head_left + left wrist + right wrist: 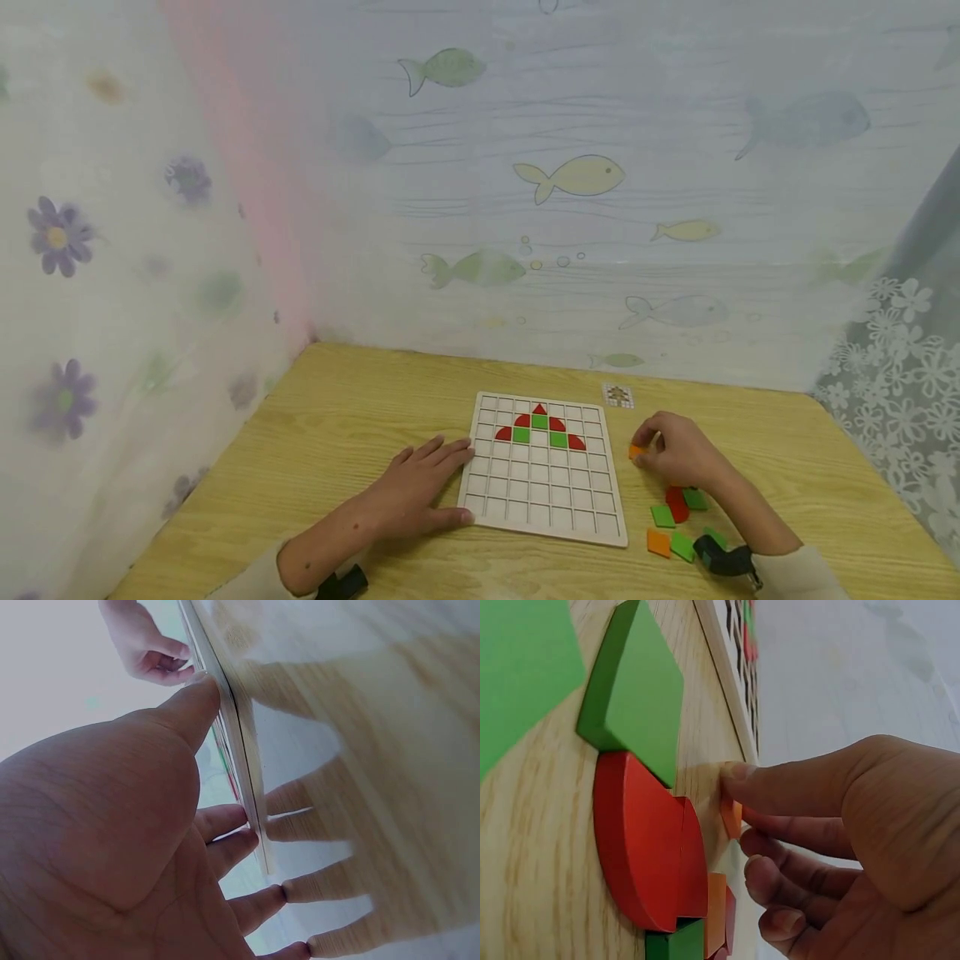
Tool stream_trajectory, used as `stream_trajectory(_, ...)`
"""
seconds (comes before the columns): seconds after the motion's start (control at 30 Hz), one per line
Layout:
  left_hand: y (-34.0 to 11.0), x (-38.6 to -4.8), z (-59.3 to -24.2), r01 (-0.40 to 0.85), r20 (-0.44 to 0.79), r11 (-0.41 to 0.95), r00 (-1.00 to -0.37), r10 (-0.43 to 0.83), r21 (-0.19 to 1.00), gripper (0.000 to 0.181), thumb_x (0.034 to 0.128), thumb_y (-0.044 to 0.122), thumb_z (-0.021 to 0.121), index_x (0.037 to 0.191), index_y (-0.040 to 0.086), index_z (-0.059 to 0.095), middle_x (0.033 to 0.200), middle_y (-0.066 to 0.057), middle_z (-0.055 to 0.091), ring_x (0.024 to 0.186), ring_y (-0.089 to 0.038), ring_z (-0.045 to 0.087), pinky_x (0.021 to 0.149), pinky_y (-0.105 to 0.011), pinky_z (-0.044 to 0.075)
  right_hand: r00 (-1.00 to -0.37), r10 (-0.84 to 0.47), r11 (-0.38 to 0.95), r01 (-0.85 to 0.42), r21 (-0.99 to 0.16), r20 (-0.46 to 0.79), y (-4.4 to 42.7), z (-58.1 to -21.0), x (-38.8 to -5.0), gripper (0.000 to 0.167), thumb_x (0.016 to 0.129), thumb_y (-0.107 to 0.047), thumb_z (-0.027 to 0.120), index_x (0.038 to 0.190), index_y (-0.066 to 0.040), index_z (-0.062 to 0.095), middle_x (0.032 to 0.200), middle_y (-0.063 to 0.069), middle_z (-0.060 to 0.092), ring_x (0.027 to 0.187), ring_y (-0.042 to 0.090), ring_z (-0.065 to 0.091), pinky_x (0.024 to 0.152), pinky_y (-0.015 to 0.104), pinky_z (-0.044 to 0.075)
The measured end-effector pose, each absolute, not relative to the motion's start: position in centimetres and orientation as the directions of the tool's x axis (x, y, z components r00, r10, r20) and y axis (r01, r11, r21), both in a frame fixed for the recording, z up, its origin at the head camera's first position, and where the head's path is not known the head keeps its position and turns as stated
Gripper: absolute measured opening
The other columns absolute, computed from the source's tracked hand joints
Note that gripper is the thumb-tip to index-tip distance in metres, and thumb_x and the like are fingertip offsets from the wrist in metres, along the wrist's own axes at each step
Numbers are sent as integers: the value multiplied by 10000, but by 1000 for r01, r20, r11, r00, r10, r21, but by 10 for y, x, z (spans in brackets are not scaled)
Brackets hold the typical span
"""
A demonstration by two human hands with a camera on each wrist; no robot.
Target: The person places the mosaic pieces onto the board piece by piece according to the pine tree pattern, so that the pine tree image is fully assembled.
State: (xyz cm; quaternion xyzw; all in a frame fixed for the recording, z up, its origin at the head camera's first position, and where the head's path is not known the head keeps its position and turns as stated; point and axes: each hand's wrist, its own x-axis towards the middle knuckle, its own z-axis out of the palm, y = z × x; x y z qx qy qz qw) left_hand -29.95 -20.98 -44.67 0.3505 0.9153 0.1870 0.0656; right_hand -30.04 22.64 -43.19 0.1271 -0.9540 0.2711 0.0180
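Orange tile (pixel 635 452), probably light, stiff, best held by its edges, pinched in right hand (pixel 678 450); left hand (pixel 417 493) spread, empty.

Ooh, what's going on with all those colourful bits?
A person is working with a grid board. Red and green pieces sit in its far part. The right hand pinches an orange piece beside the board, while the left hand touches the board's left edge. More loose pieces lie on the table.
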Motion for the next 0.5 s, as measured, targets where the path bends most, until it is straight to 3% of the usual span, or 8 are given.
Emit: stream_trajectory(0.5, -210, -299, -447, 616, 13, 685, -747, 665, 389, 848, 983, 612, 683, 1652, 177, 397, 1723, -20, 341, 1593, -407, 267, 1173, -752, 275, -967, -248, 823, -244, -513, 63, 224, -432, -301, 190, 871, -64, 851, 959, -37, 684, 842, -2, 634, 735, 132, 552, 644, 286, 490)
